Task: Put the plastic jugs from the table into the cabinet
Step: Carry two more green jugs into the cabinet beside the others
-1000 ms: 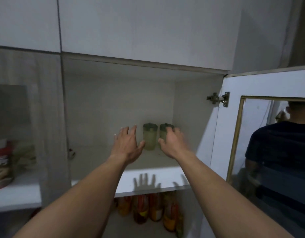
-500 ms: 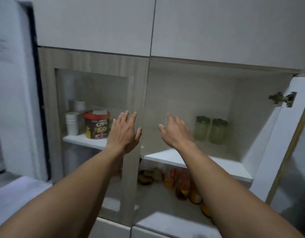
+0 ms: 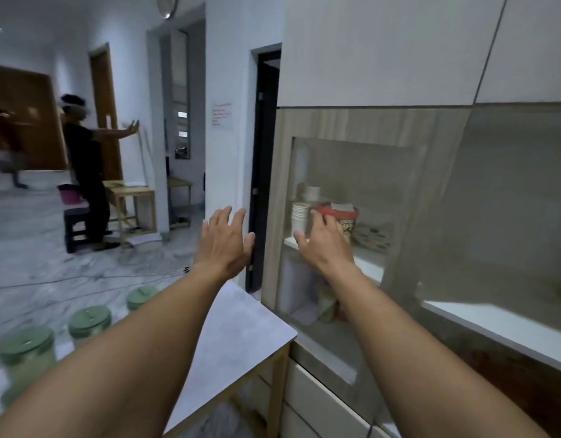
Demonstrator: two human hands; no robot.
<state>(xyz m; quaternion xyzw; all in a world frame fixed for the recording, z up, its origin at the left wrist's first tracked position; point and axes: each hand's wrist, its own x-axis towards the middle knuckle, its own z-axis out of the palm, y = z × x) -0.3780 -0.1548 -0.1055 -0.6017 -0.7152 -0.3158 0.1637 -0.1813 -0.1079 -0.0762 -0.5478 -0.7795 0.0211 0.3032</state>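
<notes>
Three green-lidded plastic jugs stand on the grey table (image 3: 238, 330) at the lower left: a near jug (image 3: 25, 358), a middle jug (image 3: 89, 324) and a far jug (image 3: 142, 298), all blurred. My left hand (image 3: 224, 245) is raised above the table's far corner, fingers spread and holding nothing. My right hand (image 3: 325, 245) is lifted in front of the cabinet's glass door (image 3: 352, 172), also spread with nothing in it. The open cabinet shelf (image 3: 494, 324) shows at the right; the jugs placed there are out of frame.
Behind the glass door sit stacked paper cups (image 3: 299, 218) and a red-lidded tub (image 3: 340, 218). A dark doorway (image 3: 263, 153) lies left of the cabinet. Across the marble floor a person (image 3: 88, 172) stands by a wooden table (image 3: 134, 200) and a dark stool (image 3: 75, 229).
My view has swung left from the open cabinet toward the table and the room. Both hands left the two jugs on the shelf and stay raised with nothing in them.
</notes>
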